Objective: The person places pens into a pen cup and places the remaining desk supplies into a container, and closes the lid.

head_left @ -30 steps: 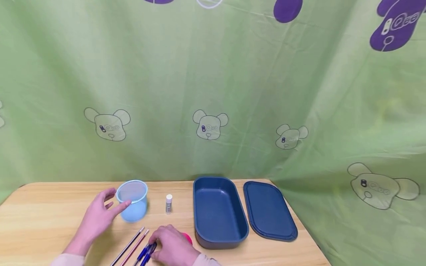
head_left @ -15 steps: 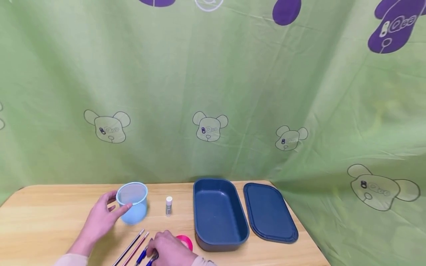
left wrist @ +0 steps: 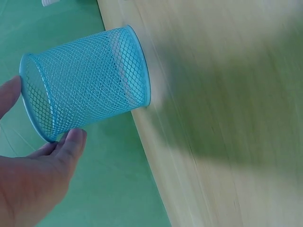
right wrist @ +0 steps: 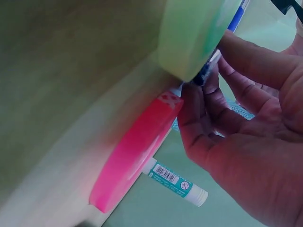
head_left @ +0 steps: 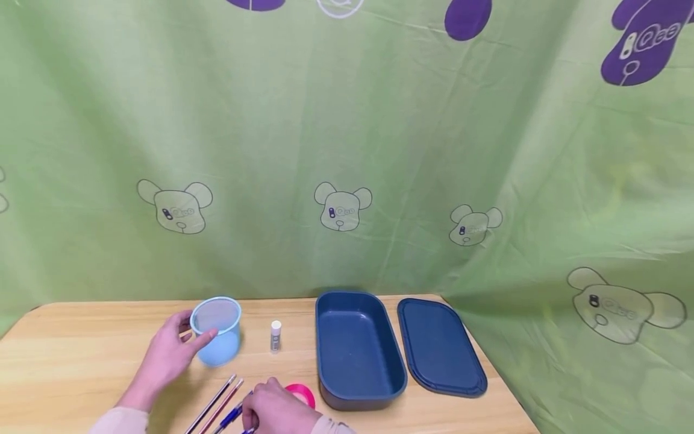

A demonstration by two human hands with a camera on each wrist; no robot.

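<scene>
A light-blue mesh pen cup (head_left: pixel 218 346) stands upright at the back left, also in the left wrist view (left wrist: pixel 87 78). My left hand (head_left: pixel 169 355) holds its rim between thumb and fingers. My right hand (head_left: pixel 279 407) pinches a blue pen (head_left: pixel 248 431), mostly hidden by the fingers and the frame's lower edge. Another blue pen (head_left: pixel 230 417) lies just left of that hand. A dark pencil (head_left: pixel 211 404) and a pink pencil (head_left: pixel 222 407) lie side by side further left. Beside the right hand is a pink tape roll (head_left: pixel 305 393).
A white-capped glue stick (head_left: pixel 275 336) stands upright right of the cup. A dark blue box (head_left: pixel 358 355) sits at centre right, with its lid (head_left: pixel 441 346) flat beside it. Close to the right fingers is a yellow-green rounded thing (right wrist: pixel 189 38). A green curtain (head_left: pixel 271 150) hangs behind the table.
My left hand has moved slightly right, closer round the cup. The right hand has shifted slightly down, drawing one blue pen away from the other and uncovering more of the pink tape roll.
</scene>
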